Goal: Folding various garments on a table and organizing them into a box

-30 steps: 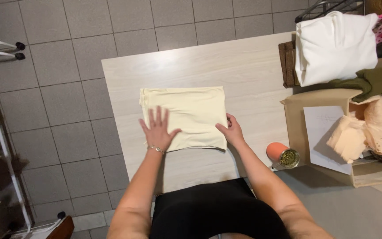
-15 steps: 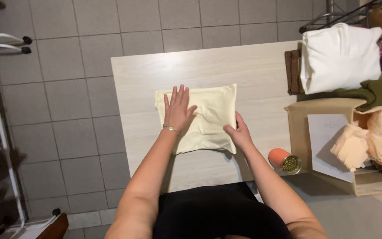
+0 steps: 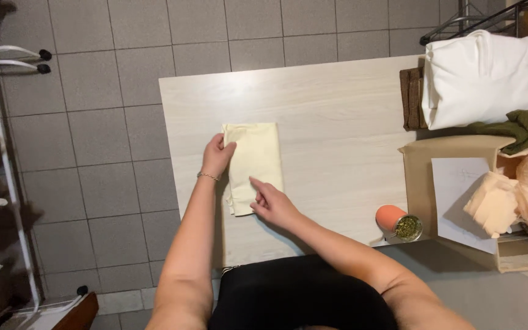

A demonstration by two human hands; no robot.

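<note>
Two hands work one pale yellow folded cloth lying left of centre on the light wooden table. Its long axis runs near to far, with loose layered edges at the near end. The left hand curls over its left edge, gripping lightly; the right hand rests open, fingertips pressing the near corner. An uneven press could splay those layers.

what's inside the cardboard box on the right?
In the cardboard box: a white paper sheet and peach fabric, with olive cloth draped over its far edge. Anything beneath the fabric is hidden.
</note>
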